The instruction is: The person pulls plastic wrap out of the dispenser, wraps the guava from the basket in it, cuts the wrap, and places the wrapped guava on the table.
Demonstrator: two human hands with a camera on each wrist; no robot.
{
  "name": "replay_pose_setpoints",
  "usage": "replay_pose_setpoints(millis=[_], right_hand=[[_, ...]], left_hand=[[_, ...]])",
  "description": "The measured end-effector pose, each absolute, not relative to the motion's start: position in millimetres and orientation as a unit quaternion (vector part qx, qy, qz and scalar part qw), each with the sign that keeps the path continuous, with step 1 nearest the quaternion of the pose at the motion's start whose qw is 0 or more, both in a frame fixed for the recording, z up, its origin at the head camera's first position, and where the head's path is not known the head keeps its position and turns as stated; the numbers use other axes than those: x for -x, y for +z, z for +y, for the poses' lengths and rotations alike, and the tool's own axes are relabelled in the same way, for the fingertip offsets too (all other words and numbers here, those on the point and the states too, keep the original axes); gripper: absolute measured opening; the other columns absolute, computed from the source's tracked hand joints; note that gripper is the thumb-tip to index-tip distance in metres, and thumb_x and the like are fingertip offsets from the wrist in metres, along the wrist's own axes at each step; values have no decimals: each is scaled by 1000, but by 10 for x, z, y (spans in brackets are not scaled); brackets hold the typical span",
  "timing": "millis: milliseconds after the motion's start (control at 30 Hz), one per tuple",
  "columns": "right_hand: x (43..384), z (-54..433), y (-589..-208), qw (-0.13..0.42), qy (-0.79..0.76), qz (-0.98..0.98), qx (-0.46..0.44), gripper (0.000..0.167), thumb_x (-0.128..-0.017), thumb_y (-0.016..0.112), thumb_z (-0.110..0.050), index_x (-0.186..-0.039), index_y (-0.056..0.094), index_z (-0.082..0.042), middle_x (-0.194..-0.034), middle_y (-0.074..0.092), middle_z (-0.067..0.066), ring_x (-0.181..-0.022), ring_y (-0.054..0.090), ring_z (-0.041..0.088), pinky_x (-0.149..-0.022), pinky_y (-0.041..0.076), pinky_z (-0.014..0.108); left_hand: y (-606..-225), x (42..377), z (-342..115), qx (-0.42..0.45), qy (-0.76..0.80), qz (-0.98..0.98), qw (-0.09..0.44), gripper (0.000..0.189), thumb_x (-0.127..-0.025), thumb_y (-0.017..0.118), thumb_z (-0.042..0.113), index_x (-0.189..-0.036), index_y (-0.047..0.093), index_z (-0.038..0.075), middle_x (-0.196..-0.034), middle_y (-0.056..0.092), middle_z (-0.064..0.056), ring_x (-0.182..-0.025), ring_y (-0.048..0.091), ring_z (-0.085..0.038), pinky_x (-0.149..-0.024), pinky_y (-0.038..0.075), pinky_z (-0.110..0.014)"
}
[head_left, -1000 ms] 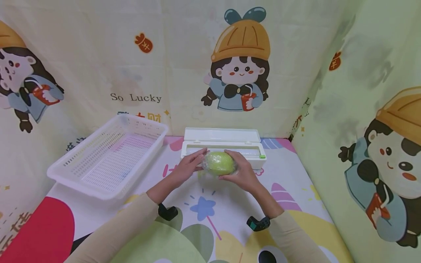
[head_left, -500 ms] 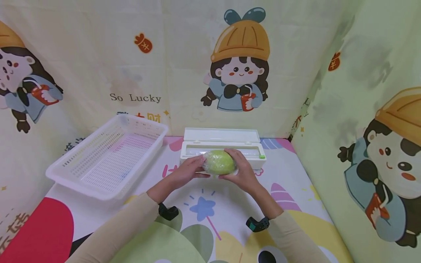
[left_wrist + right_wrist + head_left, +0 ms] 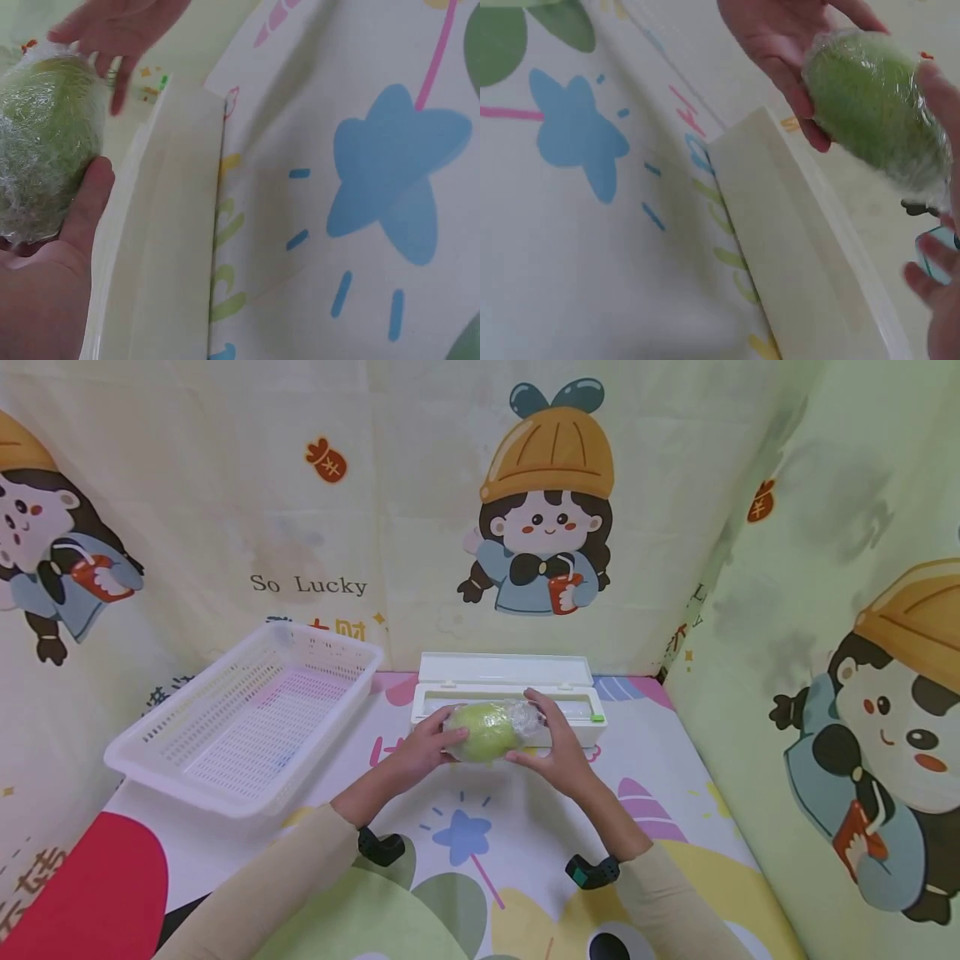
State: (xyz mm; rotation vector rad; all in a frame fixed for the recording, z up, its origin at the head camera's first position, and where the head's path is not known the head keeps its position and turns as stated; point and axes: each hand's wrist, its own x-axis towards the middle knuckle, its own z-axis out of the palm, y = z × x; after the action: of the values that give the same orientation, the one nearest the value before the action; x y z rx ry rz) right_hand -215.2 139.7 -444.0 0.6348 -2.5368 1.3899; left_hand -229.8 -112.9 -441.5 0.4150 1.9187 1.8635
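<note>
A green oval fruit wrapped in shiny cling film is held up before the white dispenser box. My left hand grips the fruit's left end, thumb in front and fingers behind. On the other side my right hand has its fingers spread around the loose film, the thumb close by the fruit's lower right. Seen from the left wrist, the right hand's fingers are mostly straight at the top of the wrapped fruit. The right wrist view shows crinkled film bunched at the fruit's end.
The dispenser's lid stands raised at the back, with a film roll inside and a green slider at its right corner. A white perforated basket stands at left. A patterned cloth covers the table; printed curtains enclose the back and sides.
The wrapped fruit has shifted left, from the right hand's grasp into the left hand's. The right hand's fingers have spread, and the film's gathered end now shows on the right.
</note>
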Motion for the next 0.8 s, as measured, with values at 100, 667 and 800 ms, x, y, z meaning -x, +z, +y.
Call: replay_pose_setpoints(millis=[100,667,800], right_hand=[[2154,1422,-4473,8,569,-802,-181,82,-84,75,-14,-151,27,-16,-147,42,16,-130,48,35,-103,48,44],[2088,1309,-4426,-86,648,-735,-179,64,-88,70,-13,-143,38,-13,-137,49,15,-118,57,27,-92,55,31],[2074,1306,-4397,-59,637,-745,-190,68,-85,72,-10,-144,39,-14,-138,49,14,-122,53,29,-96,53,35]], left_hand=[[-4373,2278,-1144,-158,717,642,221,49,-99,49,17,-145,32,14,-136,41,-13,-110,52,-20,-88,54,-26],[-4382,2189,-1025,-204,535,799,184,83,-90,63,46,-155,15,25,-153,32,-2,-139,37,-25,-108,43,-47],[-4334,2190,-1007,-214,509,819,156,89,-87,66,49,-156,14,24,-158,26,-1,-144,32,-27,-109,42,-47]])
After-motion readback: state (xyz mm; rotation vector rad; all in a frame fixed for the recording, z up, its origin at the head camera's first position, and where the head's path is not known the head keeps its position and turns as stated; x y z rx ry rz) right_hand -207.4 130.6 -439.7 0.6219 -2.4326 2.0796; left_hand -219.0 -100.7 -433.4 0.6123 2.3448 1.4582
